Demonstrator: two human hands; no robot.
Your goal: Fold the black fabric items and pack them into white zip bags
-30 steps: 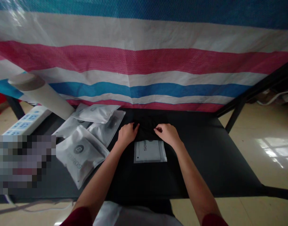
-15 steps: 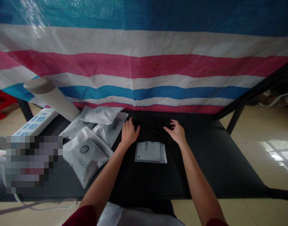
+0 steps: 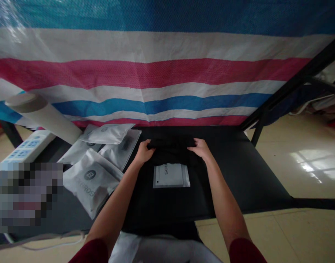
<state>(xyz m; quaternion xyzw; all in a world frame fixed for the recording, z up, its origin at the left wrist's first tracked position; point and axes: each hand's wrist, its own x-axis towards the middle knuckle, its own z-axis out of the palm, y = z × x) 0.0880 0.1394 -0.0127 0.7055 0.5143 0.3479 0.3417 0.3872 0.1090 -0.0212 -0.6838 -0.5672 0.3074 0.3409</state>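
Observation:
A black cloth [image 3: 171, 146], possibly a garment, lies bunched on the dark table; its exact kind cannot be made out. My left hand [image 3: 145, 150] is closed on its left edge, thumb and fingers pinching the fabric. At the opposite edge, my right hand [image 3: 200, 148] pinches the same cloth. A flat frosted zip bag [image 3: 171, 176] with dark lettering lies just in front, its far edge covered by the cloth.
Several filled frosted zip bags [image 3: 87, 180] are piled at left. Behind them a white bottle [image 3: 46, 117] leans beside a power strip [image 3: 29, 146]. A striped tarp [image 3: 156, 73] hangs at the table's back. A dark metal frame [image 3: 262, 120] stands at right.
Both hands have gone from spread fingers to gripping the black cloth at its two sides. The cloth's far edge is now lifted or folded up slightly. The view has shifted right.

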